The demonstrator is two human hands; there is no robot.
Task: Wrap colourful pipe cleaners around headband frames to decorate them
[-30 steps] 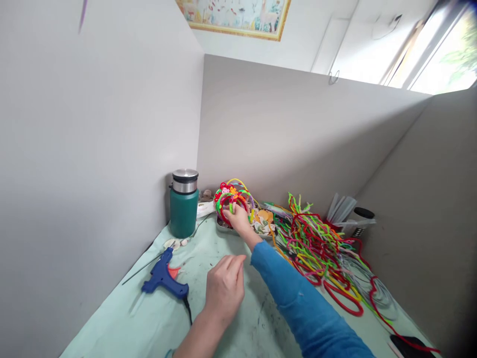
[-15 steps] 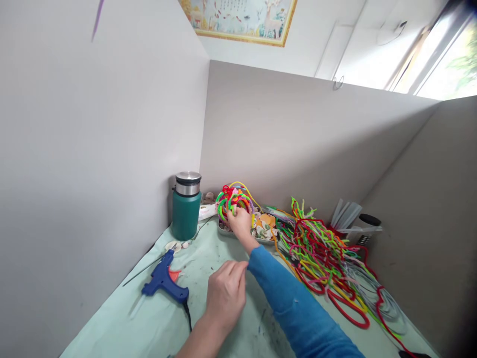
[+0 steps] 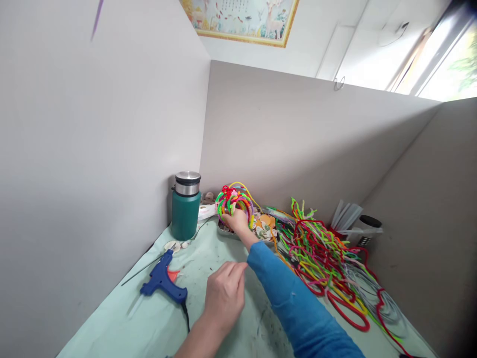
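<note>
My right hand (image 3: 238, 222), in a blue sleeve, reaches to a bundle of bright pipe-cleaner rings (image 3: 244, 201) at the back of the table. Its fingers are bent in front of the rings; their tips and whatever they grip are hard to see. Under the bundle is a shallow tray (image 3: 266, 241) holding flower-shaped pieces (image 3: 265, 229). Nearer to me, my left hand (image 3: 225, 291) is closed, thumb and forefinger pressed together, close to the right cuff. What may be in that pinch is too small to name.
A blue glue gun (image 3: 164, 278) lies at left with its cord toward me. Behind it stands a green flask (image 3: 185, 211). Tangled pipe cleaners (image 3: 320, 248) spread over the right side, beside white sticks (image 3: 346, 214) and a cup (image 3: 367, 223). Grey partitions (image 3: 283, 129) surround the table.
My right hand has shifted slightly left at the rings, its thumb now pointing further left. My left hand stays almost where it was, still closed.
</note>
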